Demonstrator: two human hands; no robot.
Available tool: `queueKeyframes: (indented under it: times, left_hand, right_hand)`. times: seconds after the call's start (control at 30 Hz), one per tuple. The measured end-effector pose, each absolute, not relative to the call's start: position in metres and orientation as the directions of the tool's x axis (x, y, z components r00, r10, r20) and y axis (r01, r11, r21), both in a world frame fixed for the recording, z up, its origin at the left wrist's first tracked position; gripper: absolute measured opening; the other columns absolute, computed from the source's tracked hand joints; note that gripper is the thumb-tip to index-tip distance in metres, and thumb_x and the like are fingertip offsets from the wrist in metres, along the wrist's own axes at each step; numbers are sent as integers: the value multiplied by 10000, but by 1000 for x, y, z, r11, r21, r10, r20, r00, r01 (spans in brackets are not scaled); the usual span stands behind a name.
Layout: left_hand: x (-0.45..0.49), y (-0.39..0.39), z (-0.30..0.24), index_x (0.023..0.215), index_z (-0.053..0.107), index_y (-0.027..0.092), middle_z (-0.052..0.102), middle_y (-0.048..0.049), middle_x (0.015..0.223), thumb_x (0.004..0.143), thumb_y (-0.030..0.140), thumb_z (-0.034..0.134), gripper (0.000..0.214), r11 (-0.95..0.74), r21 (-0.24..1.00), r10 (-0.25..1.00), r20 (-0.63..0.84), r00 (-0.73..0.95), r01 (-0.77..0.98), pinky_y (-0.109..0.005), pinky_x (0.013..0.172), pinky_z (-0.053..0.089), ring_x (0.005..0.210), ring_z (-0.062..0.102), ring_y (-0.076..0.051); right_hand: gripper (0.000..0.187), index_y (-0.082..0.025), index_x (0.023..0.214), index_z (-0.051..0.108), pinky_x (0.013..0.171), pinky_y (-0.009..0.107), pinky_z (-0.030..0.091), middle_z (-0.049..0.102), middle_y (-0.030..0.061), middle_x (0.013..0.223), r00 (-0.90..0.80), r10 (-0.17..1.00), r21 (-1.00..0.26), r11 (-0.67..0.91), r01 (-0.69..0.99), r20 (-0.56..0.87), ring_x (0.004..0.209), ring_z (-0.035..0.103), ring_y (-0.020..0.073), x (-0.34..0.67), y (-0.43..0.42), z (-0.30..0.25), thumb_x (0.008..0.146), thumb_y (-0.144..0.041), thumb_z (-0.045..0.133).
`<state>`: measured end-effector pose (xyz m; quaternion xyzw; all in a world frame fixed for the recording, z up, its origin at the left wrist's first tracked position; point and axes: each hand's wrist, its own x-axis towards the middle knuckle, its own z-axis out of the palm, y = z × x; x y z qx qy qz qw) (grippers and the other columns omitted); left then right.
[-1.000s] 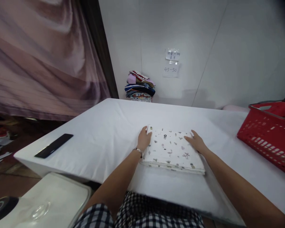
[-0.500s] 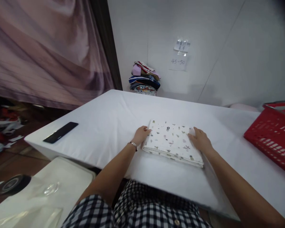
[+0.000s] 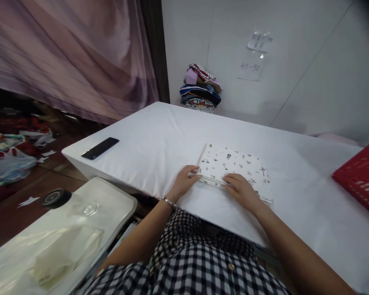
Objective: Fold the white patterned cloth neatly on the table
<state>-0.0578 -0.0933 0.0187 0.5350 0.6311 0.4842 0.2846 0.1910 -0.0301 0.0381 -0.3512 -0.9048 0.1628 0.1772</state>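
Observation:
A folded white cloth (image 3: 233, 166) printed with small grey figures lies flat on the white table (image 3: 160, 139) in front of me. My left hand (image 3: 186, 179) rests at its near left corner, fingers reaching to the edge of the fold. My right hand (image 3: 240, 189) lies on the cloth's near edge, fingers spread flat and pressing down. I wear a thin bracelet on my left wrist. Neither hand grips anything that I can see.
A black phone (image 3: 100, 148) lies near the table's left edge. A stack of folded clothes (image 3: 200, 91) sits at the far edge by the wall. A red basket (image 3: 361, 176) stands at the right. A white lidded box (image 3: 64, 229) with plastic bags sits lower left.
My head has turned left, so the view shifted. My right hand slid from the cloth's right side to its near edge. My left hand moved back to the near left corner.

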Motion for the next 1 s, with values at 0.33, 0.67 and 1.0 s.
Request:
queueKeyframes:
  times: [0.33, 0.67, 1.0]
  left_hand:
    - [-46, -93, 8, 981, 673, 230, 557, -29, 1146, 815, 178, 579, 197, -151, 736, 914, 358, -189, 659, -325, 921, 472, 1052, 540, -169]
    - [-42, -96, 14, 991, 663, 244, 591, -21, 1002, 856, 182, 531, 199, -130, 603, 899, 406, -162, 787, -311, 831, 483, 953, 555, -165]
    - [-42, -93, 11, 1028, 644, 209, 602, -48, 1040, 846, 163, 553, 208, -299, 463, 848, 531, 9, 835, -351, 880, 477, 1017, 513, -190]
  right_hand:
    - [283, -221, 1011, 691, 815, 370, 462, 642, 88, 967, -690, 625, -286, 781, 556, 365, 906, 553, 230, 171, -31, 32, 935, -305, 431]
    - [253, -176, 967, 679, 748, 351, 454, 646, 93, 909, -673, 535, -197, 835, 514, 510, 847, 554, 219, 173, -34, 15, 939, -262, 442]
    - [245, -185, 1033, 657, 779, 362, 452, 632, 93, 942, -658, 580, -251, 810, 530, 481, 897, 541, 230, 174, -37, 17, 934, -268, 450]
